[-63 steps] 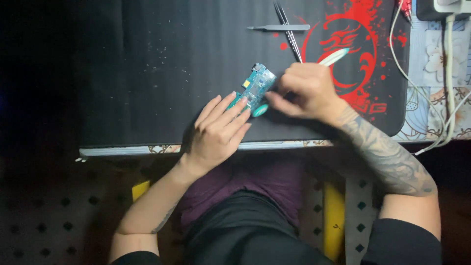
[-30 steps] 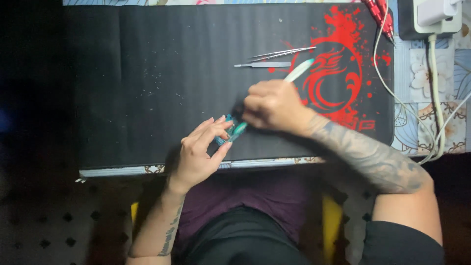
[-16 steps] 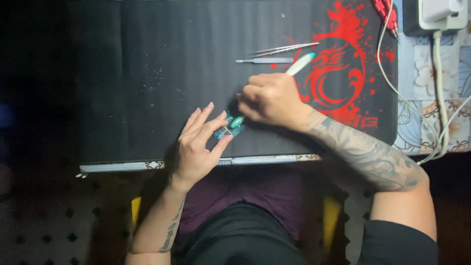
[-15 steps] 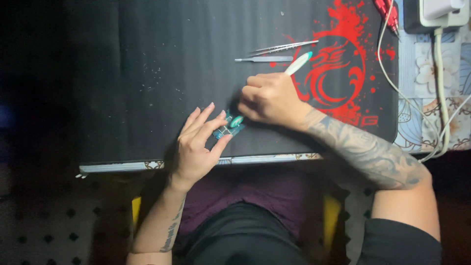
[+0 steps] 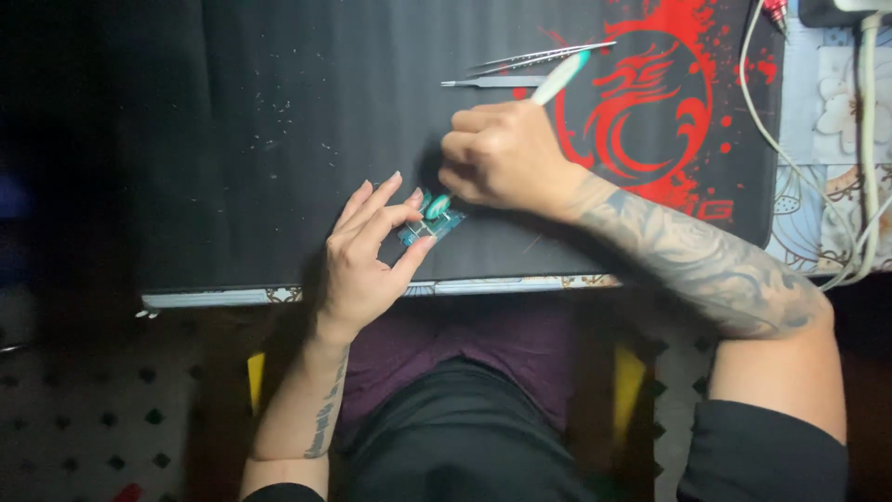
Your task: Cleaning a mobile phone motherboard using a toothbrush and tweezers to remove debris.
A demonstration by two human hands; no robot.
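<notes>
Slid the small teal circuit board from mid-mat toward the near edge of the black desk mat; followed with both hands, brush-holding right hand included.

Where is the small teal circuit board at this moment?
In the head view, the small teal circuit board lies near the front edge of the black mat, pinched by the left hand, just below the right hand.
</notes>
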